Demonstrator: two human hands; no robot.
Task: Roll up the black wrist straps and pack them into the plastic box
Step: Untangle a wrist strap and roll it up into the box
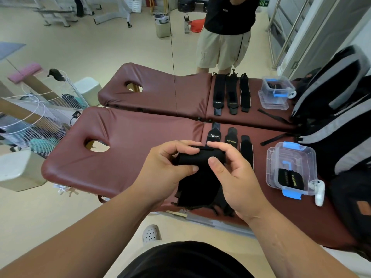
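One strap (289,179) in plastic box (295,155); second strap (200,183) gripped by left fingers (185,150), right fingers (220,147).

Your strap (197,163) is plain black against the maroon table (124,157). At twelve o'clock from it lie three black straps (231,140): one logo white, one lettering yellow, the third edged in what may be tan. At three o'clock, the clear box (301,157) has blue latches (291,145); its roll (290,178) is black, yellow-lettered.

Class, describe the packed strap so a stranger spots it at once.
On the maroon table, find the clear box with blue latches on the right. The strap inside is rolled, with yellow lettering; the straps beside it lie flat.
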